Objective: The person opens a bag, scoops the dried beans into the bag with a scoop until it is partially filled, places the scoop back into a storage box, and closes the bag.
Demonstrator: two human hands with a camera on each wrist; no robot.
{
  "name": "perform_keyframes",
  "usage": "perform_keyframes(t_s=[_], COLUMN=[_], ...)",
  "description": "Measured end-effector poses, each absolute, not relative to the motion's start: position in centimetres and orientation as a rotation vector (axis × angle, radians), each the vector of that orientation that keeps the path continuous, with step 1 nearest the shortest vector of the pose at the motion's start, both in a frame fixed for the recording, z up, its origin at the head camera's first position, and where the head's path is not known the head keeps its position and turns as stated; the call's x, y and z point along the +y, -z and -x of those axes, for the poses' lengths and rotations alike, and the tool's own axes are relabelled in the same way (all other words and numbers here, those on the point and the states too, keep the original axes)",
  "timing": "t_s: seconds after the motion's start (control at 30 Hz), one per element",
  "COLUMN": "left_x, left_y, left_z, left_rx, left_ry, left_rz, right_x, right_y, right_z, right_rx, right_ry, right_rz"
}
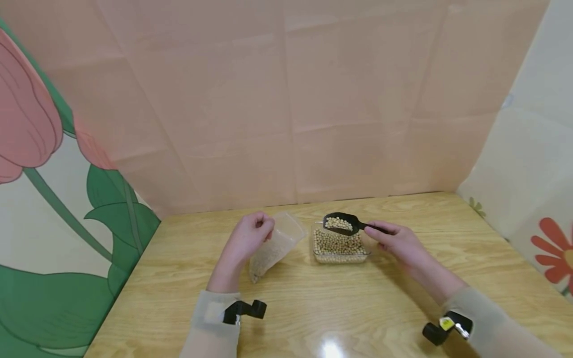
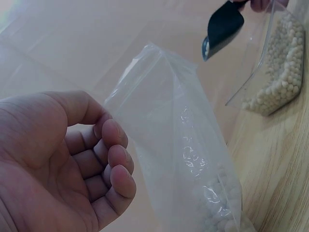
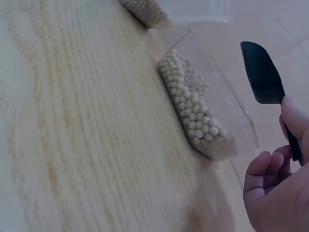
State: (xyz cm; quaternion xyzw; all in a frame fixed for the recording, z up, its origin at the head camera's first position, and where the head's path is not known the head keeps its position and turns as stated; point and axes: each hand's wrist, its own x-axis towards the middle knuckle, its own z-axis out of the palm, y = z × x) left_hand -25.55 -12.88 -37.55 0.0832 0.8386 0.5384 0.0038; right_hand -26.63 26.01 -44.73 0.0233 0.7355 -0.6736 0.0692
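My left hand (image 1: 250, 236) pinches the top edge of a clear plastic bag (image 1: 288, 229) between thumb and forefinger. In the left wrist view the other fingers are curled beside the bag, and pale round beans (image 2: 219, 208) lie in its bottom. A black scoop (image 1: 356, 225) is in my right hand (image 1: 397, 243), gripped by its handle. Round beans (image 1: 338, 223) fill the scoop's bowl, which hangs above a clear rectangular container (image 1: 342, 259). More of the same beans (image 3: 186, 96) lie inside that container, to the right of the bag.
Both items stand on a wood-grain table (image 1: 286, 308). A pink sheet (image 1: 286, 109) hangs behind it. On the left is a panel with a tulip print (image 1: 27, 99), and a white flowered sheet (image 1: 528, 164) covers the right side.
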Motion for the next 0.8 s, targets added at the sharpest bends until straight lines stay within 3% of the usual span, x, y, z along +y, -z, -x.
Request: perform_keyframes(t_s=[0.8], left_x=[-12.8], left_y=[37.6], left_z=[25.5], left_rx=[2.643], left_ry=[-1.677], left_rz=[-0.259], right_x=[23.3], right_y=[40.8], right_z=[25.8], right_rx=[2.338], right_ry=[1.956], right_rz=[0.075])
